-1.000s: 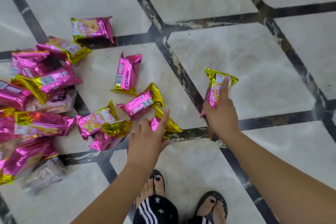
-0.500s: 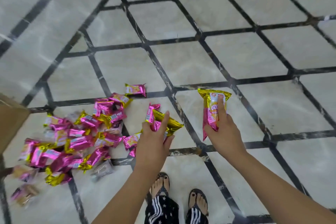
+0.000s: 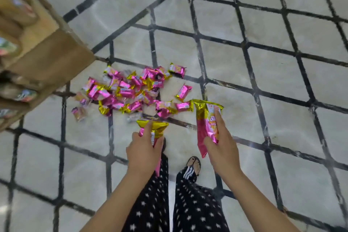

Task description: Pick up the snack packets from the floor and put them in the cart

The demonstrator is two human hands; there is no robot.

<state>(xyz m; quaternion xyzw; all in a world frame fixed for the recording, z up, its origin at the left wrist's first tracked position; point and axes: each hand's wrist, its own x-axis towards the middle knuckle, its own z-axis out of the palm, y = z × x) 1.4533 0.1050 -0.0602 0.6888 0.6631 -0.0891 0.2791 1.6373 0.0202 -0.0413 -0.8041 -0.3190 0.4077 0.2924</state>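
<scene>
Fingers (image 3: 219,120) of my right hand (image 3: 224,149): pinching one pink-and-gold snack packet (image 3: 205,128), upright. My left hand (image 3: 143,154): gripping a second packet (image 3: 158,128), its lower part hidden behind my palm. Remaining packets (image 3: 130,92): heaped on the floor (image 3: 282,84) ahead. Brown cart (image 3: 49,58): left, blurred, cut off by the edge.

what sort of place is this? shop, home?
Probably a shop or stockroom, not certain: a polished tiled floor with dark grid lines, a heap of matching pink-and-gold snack packets, and a brown cardboard cart stacked with blurred packaged goods.
</scene>
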